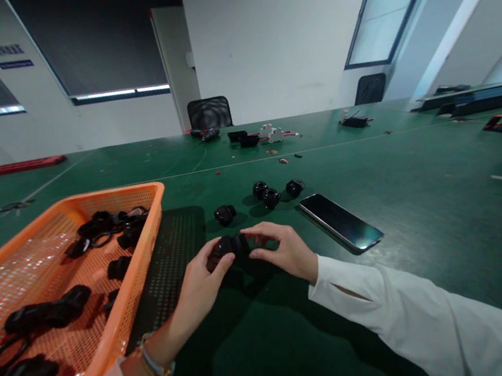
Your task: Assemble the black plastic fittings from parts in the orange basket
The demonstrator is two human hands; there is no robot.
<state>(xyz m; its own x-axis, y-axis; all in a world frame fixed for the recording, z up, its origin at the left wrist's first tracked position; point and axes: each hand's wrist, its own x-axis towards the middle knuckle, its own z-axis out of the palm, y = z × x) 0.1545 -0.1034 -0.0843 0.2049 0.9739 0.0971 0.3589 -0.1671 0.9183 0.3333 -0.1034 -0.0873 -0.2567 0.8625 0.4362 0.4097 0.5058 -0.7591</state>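
Both of my hands meet over the green table around a black plastic cable gland (233,247). My left hand (206,277) pinches its left end between thumb and fingers. At its right end, the thumb and fingers of my right hand (288,249) are closed on it. The gland lies roughly sideways, and the fingertips cover part of both ends. Just beyond my hands, another black gland (225,214) lies on the table. Slightly farther right is a small group of similar glands (271,198).
An orange plastic basket (161,197) with black fittings inside stands at the left. To the right of my right hand lies a smartphone (342,222). Black and white parts (272,133) lie at the far side, with a mesh chair (209,113) behind the table (437,194).
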